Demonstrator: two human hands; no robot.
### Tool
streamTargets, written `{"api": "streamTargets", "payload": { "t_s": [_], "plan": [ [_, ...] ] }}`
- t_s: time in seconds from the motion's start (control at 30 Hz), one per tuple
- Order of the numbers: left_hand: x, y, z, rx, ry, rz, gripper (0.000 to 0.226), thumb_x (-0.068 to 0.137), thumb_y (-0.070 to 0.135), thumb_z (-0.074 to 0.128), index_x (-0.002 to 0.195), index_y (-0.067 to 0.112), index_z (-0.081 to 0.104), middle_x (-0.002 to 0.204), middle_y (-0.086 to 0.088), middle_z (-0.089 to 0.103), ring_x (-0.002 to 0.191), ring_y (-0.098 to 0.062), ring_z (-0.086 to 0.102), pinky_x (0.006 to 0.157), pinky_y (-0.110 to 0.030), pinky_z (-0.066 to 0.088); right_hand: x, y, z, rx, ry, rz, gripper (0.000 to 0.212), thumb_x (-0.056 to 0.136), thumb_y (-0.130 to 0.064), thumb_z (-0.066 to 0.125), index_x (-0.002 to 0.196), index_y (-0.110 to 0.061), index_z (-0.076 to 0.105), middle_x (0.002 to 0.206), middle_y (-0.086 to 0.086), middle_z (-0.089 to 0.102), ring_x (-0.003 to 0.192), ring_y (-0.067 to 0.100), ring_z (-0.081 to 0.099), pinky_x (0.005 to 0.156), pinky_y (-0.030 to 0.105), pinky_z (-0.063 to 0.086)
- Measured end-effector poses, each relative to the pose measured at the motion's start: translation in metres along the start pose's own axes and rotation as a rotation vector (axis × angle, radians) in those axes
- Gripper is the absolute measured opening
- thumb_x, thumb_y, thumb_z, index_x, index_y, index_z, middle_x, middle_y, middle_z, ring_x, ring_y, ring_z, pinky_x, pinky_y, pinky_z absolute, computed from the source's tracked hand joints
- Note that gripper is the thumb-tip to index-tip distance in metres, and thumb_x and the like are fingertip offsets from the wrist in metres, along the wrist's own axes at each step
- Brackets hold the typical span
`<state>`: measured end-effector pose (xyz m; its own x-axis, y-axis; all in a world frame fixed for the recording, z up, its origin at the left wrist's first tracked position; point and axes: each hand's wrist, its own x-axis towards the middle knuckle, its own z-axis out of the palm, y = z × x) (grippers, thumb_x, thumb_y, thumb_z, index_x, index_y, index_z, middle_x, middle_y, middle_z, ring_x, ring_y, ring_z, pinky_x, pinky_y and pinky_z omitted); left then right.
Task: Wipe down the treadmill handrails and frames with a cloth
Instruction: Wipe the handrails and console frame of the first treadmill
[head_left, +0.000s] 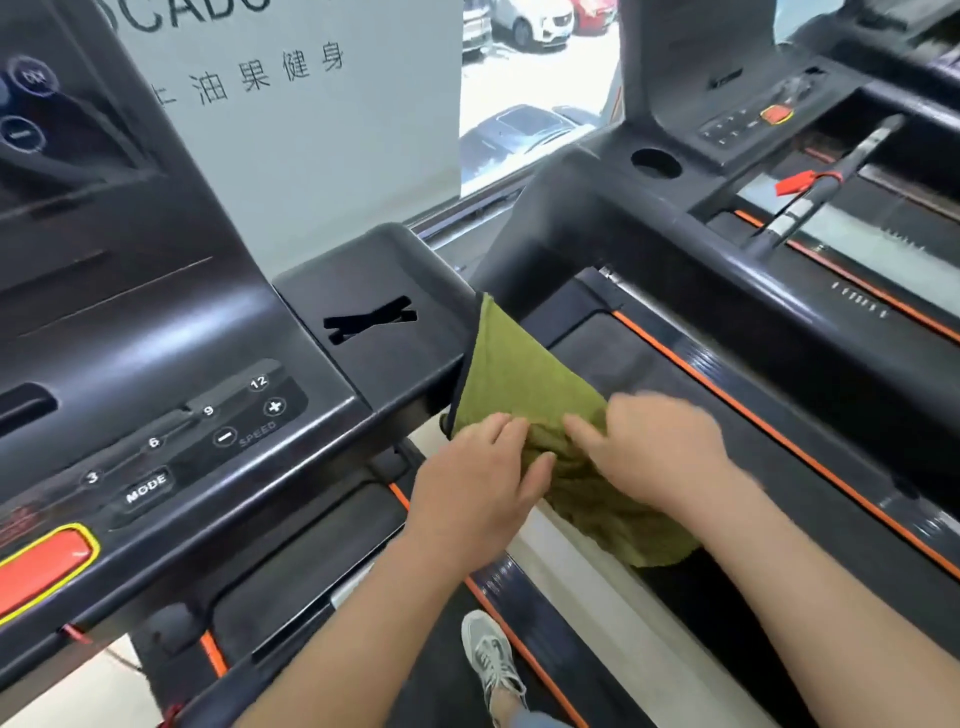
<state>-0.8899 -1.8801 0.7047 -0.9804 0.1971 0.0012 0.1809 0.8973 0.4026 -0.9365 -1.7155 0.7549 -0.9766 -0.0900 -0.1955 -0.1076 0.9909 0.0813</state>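
Standing by a window (535, 93), black treadmills (363, 291) face parked cars (530, 21).

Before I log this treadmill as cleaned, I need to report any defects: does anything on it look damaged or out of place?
One thing: the console's side wing carries a ragged black cross-shaped mark, like tape or a blacked-out label; which, I cannot tell. Nothing else looks damaged.

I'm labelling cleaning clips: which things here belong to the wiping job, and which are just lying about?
Job: green cloth, left hand and right hand holding it, treadmill frame beside it.
Just there: red stop button, speed buttons, red safety clip, cup holder, parked cars.
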Motion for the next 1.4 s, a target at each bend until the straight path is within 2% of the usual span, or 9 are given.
{"api": "streamTargets", "payload": {
  "t_s": [0.13, 0.3, 0.5, 0.67, 0.77, 0.83, 0.93, 1.13, 1.4],
  "plan": [
    [-0.005, -0.010, -0.001, 0.075, 0.162, 0.026, 0.049, 0.087, 0.057, 0.033, 0.086, 0.021, 0.065, 0.087, 0.005, 0.056, 0.081, -0.020, 0.054, 0.066, -0.038, 0.049, 0.064, -0.021, 0.009, 0.638, 0.027, -0.113, 0.063, 0.085, -0.063, 0.055, 0.132, -0.023, 0.040, 0.132, 0.003, 0.045, 0.121, 0.022, 0.048, 0.094, 0.034, 0.039],
    [-0.032, -0.017, 0.005, 0.025, 0.238, -0.113, 0.039, 0.085, 0.051, 0.048, 0.061, 0.022, 0.058, 0.077, 0.007, 0.046, 0.075, -0.016, 0.048, 0.054, -0.031, 0.044, 0.048, -0.044, 0.048, 0.311, 0.190, -0.062, 0.049, 0.101, -0.038, 0.028, 0.150, -0.030, 0.028, 0.143, 0.001, 0.047, 0.111, 0.031, 0.056, 0.083, 0.045, 0.050],
    [-0.012, 0.004, 0.007, -0.201, 0.111, -0.171, 0.022, 0.084, 0.022, 0.057, 0.103, 0.018, 0.047, 0.105, 0.002, 0.054, 0.095, -0.022, 0.055, 0.069, -0.033, 0.041, -0.010, -0.064, 0.038, 0.140, 0.397, -0.165, 0.018, 0.082, -0.015, 0.058, 0.065, -0.017, 0.056, 0.066, 0.008, 0.063, 0.060, 0.031, 0.062, 0.044, 0.030, 0.033],
    [-0.020, -0.013, -0.012, -0.206, 0.499, -0.081, 0.029, 0.065, 0.002, 0.050, 0.077, 0.016, 0.072, 0.074, 0.002, 0.069, 0.068, -0.022, 0.065, 0.061, -0.029, 0.049, -0.011, -0.041, -0.006, 0.922, 0.403, 0.005, 0.042, 0.089, -0.031, 0.061, 0.053, -0.015, 0.046, 0.050, -0.004, 0.045, 0.056, 0.020, 0.045, 0.058, 0.035, 0.036],
    [-0.035, -0.031, -0.038, -0.252, 0.647, -0.175, 0.026, 0.072, 0.006, 0.044, 0.077, 0.014, 0.068, 0.075, 0.000, 0.064, 0.073, -0.024, 0.057, 0.067, -0.028, 0.038, -0.010, -0.054, -0.020, 1.023, 0.545, -0.037, 0.014, 0.090, -0.030, 0.062, 0.088, -0.022, 0.073, 0.081, -0.012, 0.069, 0.082, 0.011, 0.062, 0.078, 0.030, 0.046],
    [-0.042, -0.038, -0.045, -0.163, 0.658, -0.244, 0.028, 0.077, 0.008, 0.042, 0.081, 0.013, 0.069, 0.085, -0.002, 0.062, 0.080, -0.026, 0.053, 0.069, -0.026, 0.035, -0.006, -0.062, -0.007, 0.827, 0.422, -0.059, 0.042, 0.092, -0.035, 0.060, 0.130, -0.018, 0.059, 0.119, 0.002, 0.063, 0.112, 0.020, 0.055, 0.097, 0.033, 0.041],
    [-0.053, -0.037, -0.025, -0.098, 0.490, -0.155, 0.042, 0.078, 0.022, 0.038, 0.102, 0.012, 0.070, 0.112, -0.005, 0.062, 0.101, -0.027, 0.056, 0.082, -0.031, 0.046, -0.011, -0.072, 0.029, 0.293, 0.258, -0.142, 0.072, 0.090, -0.041, 0.059, 0.151, -0.020, 0.027, 0.152, 0.018, 0.028, 0.134, 0.036, 0.031, 0.109, 0.046, 0.031],
    [-0.039, -0.015, 0.024, 0.205, -0.020, -0.222, 0.080, 0.069, 0.064, 0.064, 0.127, 0.012, 0.043, 0.124, -0.006, 0.052, 0.117, -0.027, 0.049, 0.103, -0.044, 0.035, -0.009, -0.046, 0.037, 0.300, 0.277, -0.381, 0.048, 0.092, -0.027, 0.053, 0.139, -0.023, 0.050, 0.144, -0.001, 0.047, 0.135, 0.020, 0.038, 0.101, 0.046, 0.041],
    [0.038, 0.017, 0.031, 0.132, -0.004, -0.331, 0.049, 0.084, 0.044, 0.060, 0.121, 0.015, 0.046, 0.092, 0.002, 0.065, 0.082, -0.021, 0.066, 0.059, -0.029, 0.035, 0.034, -0.037, 0.039, 0.523, 0.338, -0.352, 0.036, 0.091, -0.025, 0.058, 0.127, -0.027, 0.061, 0.136, -0.002, 0.052, 0.128, 0.022, 0.039, 0.095, 0.045, 0.036]
  ]
}}
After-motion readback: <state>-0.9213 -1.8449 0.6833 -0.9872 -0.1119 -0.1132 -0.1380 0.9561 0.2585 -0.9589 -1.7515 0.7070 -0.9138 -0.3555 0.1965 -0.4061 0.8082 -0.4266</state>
